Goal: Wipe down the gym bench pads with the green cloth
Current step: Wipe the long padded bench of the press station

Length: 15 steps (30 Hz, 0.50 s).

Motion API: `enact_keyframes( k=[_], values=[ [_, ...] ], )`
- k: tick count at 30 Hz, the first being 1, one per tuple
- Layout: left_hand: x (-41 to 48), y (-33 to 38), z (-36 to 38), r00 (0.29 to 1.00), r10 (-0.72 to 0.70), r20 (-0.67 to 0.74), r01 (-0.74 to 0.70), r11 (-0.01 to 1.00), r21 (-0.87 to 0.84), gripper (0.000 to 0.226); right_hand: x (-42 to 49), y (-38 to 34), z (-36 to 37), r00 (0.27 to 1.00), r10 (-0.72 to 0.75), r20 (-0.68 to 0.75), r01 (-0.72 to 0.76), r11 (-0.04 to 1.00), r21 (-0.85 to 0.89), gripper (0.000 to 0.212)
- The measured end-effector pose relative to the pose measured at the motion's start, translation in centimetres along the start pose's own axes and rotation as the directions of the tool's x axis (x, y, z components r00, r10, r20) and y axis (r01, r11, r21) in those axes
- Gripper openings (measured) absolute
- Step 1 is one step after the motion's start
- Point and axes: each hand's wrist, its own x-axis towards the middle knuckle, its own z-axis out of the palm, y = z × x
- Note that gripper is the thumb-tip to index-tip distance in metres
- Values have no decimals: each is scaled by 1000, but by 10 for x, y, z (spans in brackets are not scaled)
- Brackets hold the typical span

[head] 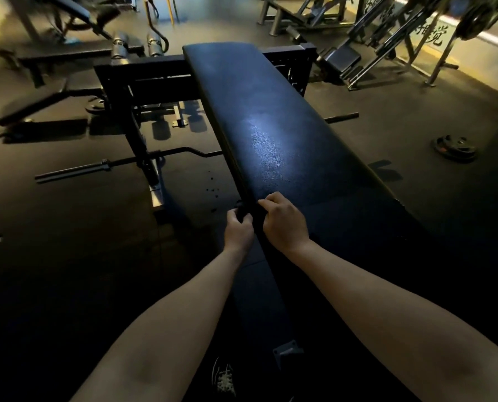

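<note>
A long black bench pad (pixel 271 126) runs from the middle of the head view away to the upper centre, with a shiny patch in its middle. My left hand (pixel 237 232) and my right hand (pixel 284 224) are close together at the pad's near left edge, fingers curled. Between them is a dark bunched cloth (pixel 250 213), which both hands grip; its colour cannot be told in the dim light. The left hand is just off the pad's side, and the right hand rests on the pad's top. A second pad section (pixel 357 227) continues toward me on the right.
The bench's black frame (pixel 143 82) stands to the left. A curl barbell (pixel 97 166) lies on the dark floor beneath it. A weight plate (pixel 453 147) lies at the right. Other benches (pixel 68 13) and machines (pixel 386 33) fill the back. My shoe (pixel 224 378) shows below.
</note>
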Motion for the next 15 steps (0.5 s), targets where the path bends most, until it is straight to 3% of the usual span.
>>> enact_keyframes(
  k=[4, 9, 15],
  values=[
    [-28, -7, 0, 1000, 26, -14, -25, 999, 25, 20, -14, 16, -8, 999, -37, 7, 37, 999, 7, 23],
    [-59, -13, -11, 998, 63, -20, -60, 989, 133, 20, -32, 26, -14, 994, -80, -81, 71, 992, -104, 21],
    [-54, 9, 3, 998, 32, -59, -30, 999, 23, 31, -53, 30, -9, 979, -142, -143, 116, 978, -174, 20]
  ],
)
